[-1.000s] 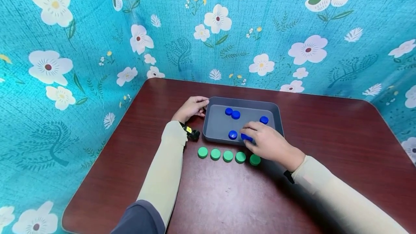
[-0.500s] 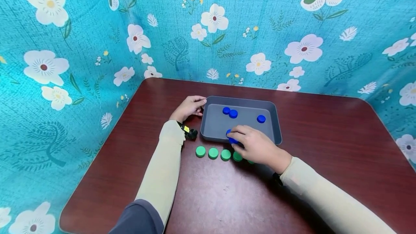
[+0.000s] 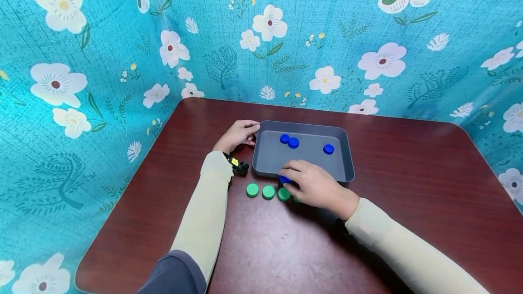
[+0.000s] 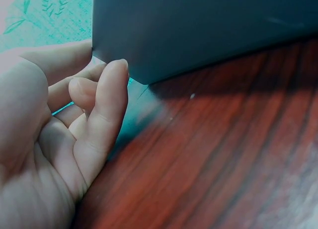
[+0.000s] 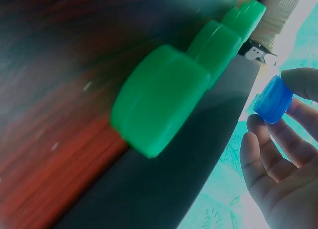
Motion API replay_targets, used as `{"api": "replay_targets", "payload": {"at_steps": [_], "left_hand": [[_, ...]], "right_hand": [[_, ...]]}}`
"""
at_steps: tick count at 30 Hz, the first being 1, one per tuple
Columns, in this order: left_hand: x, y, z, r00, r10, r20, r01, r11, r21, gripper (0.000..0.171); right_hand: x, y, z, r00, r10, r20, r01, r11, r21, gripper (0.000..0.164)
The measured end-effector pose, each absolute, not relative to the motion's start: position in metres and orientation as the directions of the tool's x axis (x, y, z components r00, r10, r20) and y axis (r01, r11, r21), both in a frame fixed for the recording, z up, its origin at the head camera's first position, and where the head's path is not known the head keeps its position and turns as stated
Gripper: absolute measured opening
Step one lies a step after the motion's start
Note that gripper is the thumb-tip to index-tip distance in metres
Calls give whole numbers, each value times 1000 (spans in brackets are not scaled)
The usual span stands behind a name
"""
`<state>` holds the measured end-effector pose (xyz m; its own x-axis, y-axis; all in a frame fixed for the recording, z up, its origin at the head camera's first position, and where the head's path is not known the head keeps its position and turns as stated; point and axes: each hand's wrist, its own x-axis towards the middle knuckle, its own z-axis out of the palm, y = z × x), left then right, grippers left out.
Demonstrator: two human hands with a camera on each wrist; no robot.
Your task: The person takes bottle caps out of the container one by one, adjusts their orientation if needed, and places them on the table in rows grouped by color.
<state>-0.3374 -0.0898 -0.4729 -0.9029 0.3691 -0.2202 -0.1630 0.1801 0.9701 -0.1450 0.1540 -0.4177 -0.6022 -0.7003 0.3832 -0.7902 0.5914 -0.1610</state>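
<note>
Blue cap (image 3: 284, 179), partly covered, is pinched by right fingers (image 5: 294, 142); whether left fingers (image 4: 103, 100) grip is unclear.

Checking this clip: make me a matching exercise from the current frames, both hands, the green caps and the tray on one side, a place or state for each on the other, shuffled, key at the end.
Column one
1. Left hand
2. Right hand
3. Green caps
4. Tray

Column two
A. Pinches a single blue cap
B. Dark grey, with three loose blue caps in view inside
C. At the tray's far corner, on the left
D. In a row on the table, outside the tray's near side

Right pairs: 1-C, 2-A, 3-D, 4-B
</note>
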Motion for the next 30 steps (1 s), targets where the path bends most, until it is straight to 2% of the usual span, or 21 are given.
{"api": "replay_targets", "payload": {"at_steps": [17,30], "left_hand": [[-341,-91,-474,-897,375,-233,-178,175,968,36],[-338,-90,-471,-903,371,-218,-154,193,969,34]], "right_hand": [[-139,130,-424,-568,-745,350,-821,544,-174,30],[-139,115,-426,-499,-770,398,-864,478,-159,28]]}}
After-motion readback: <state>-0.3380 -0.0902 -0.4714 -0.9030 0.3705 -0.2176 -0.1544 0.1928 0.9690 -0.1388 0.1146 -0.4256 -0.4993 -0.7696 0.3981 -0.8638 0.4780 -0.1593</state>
